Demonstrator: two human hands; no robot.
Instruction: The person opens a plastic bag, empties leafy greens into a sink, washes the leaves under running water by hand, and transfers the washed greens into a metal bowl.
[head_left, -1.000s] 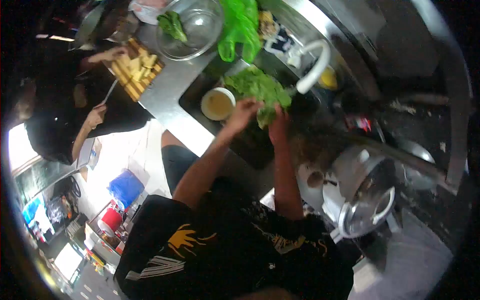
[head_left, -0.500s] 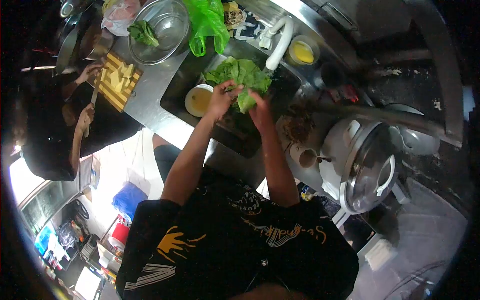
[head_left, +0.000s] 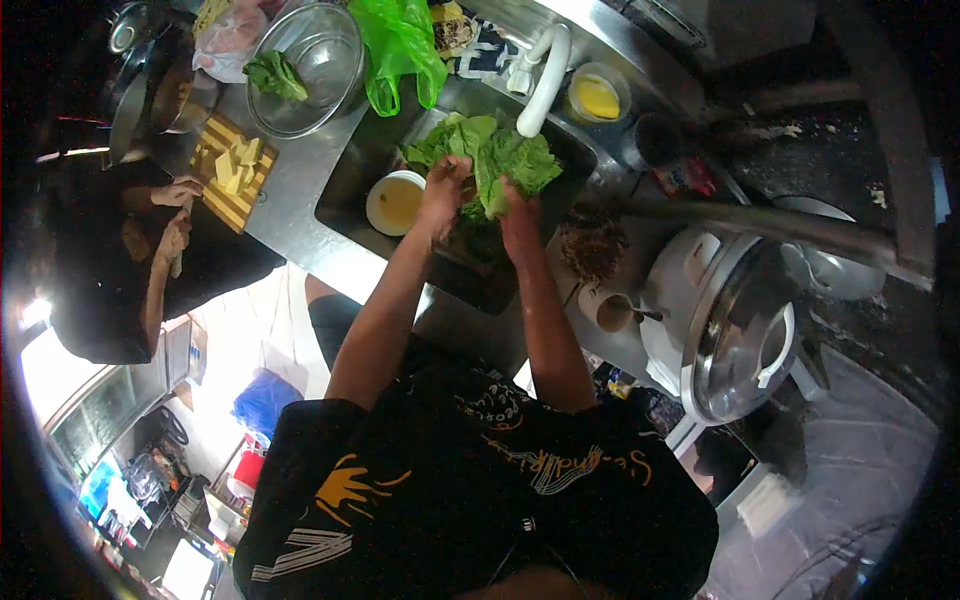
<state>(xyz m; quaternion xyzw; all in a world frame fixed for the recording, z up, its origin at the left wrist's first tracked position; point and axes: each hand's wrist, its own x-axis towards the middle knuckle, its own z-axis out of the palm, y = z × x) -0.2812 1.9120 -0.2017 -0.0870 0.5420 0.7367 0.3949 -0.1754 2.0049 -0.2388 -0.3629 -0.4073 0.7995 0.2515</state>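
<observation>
Over the dark sink, my left hand and my right hand hold leafy greens between them, fingers closed on the leaves. The greens spread out beneath the white faucet. Just left of my left hand, a white bowl with cloudy yellowish liquid stands in the sink. Exact fingertip positions are partly hidden by leaves.
At upper left are a metal bowl with a leaf and a green bag. A co-worker's hands hold a knife beside a cutting board. On the right stand a mug and a lidded pot.
The view has shifted. The greens have spread further right, and my right hand is higher against them. The co-worker's knife has moved back from the cut pieces.
</observation>
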